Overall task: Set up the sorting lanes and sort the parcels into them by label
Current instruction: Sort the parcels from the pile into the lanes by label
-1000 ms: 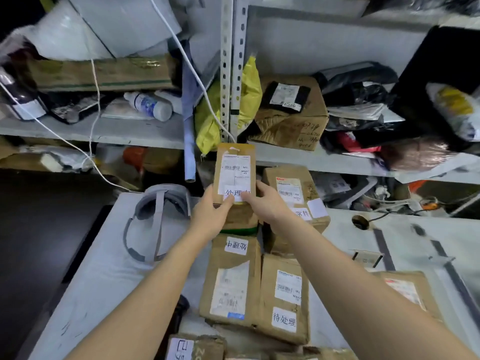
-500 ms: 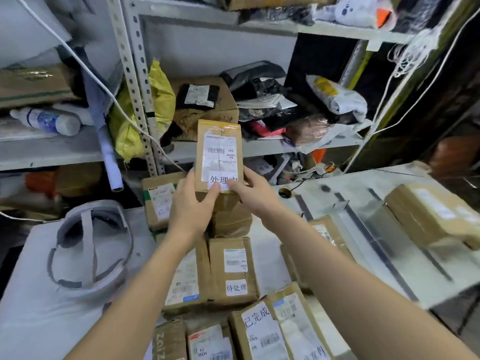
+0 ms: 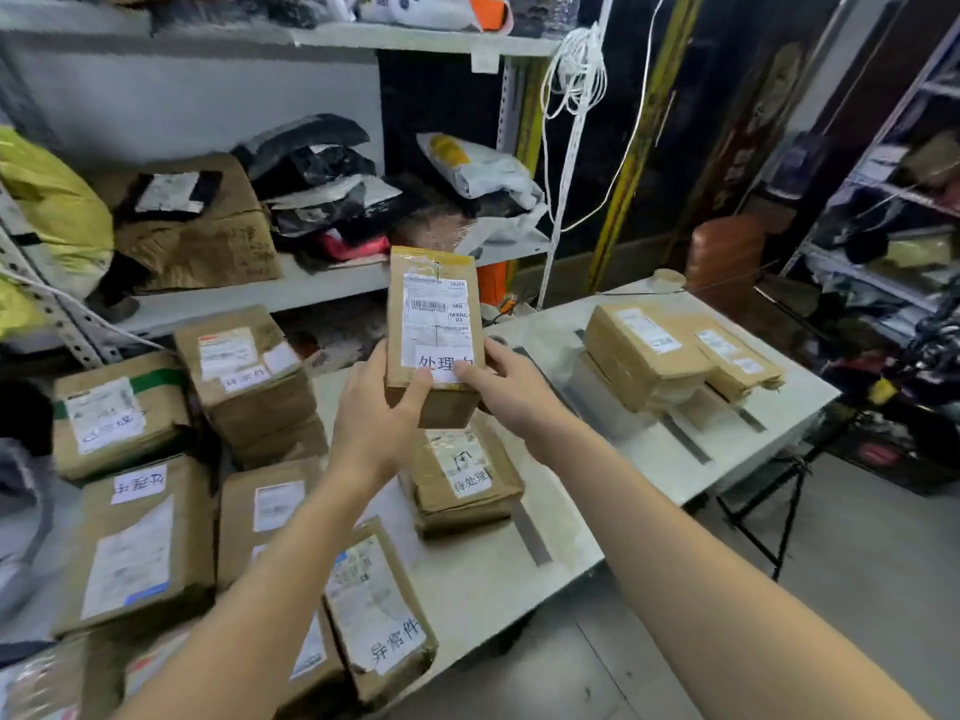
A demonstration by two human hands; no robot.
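- Between both hands, held upright above the table (image 3: 649,459): a brown parcel (image 3: 434,324), label side facing the camera.
- Left hand (image 3: 376,415) grasping parcel's lower left edge, thumb across the front bottom corner.
- Right hand (image 3: 501,389) grasping lower right edge, thumb pressed on the white sticker (image 3: 444,363) with handwritten characters, last one partly covered.
- Above the thumbs, on the parcel face: printed shipping label (image 3: 435,314) with barcode.
- Just below the hands: a small box (image 3: 465,478) lying flat on the table, own handwritten sticker facing up.
- Left of the left hand: a stack of boxes (image 3: 249,381), and further left a box with green tape (image 3: 117,413).
- Below the left forearm: several flat parcels side by side, nearest one (image 3: 376,610) at the table's front edge, marked with handwritten characters.
- Well right of the right hand: two boxes (image 3: 675,356) touching side by side near the table's far end.
- On the table, right of the right hand: dark tape strips (image 3: 685,439) running front to back.
- Behind the hands: shelf (image 3: 311,288) cluttered with bags and a worn carton (image 3: 197,231).
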